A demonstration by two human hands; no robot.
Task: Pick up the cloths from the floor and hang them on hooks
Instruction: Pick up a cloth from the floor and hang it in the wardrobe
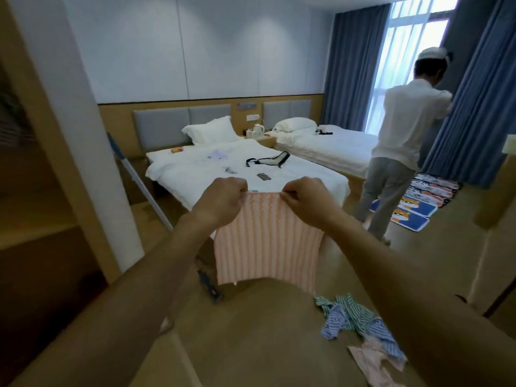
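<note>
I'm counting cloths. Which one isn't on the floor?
The orange striped cloth; both hands hold its top edge up, while the blue-green cloths lie crumpled on the floor.

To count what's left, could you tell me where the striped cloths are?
The striped cloths lie on the floor at lower right, below the held pink cloth.

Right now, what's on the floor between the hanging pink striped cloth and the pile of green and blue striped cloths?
In the head view, only bare tan floor separates the pink striped cloth from the green and blue striped cloths.
</note>
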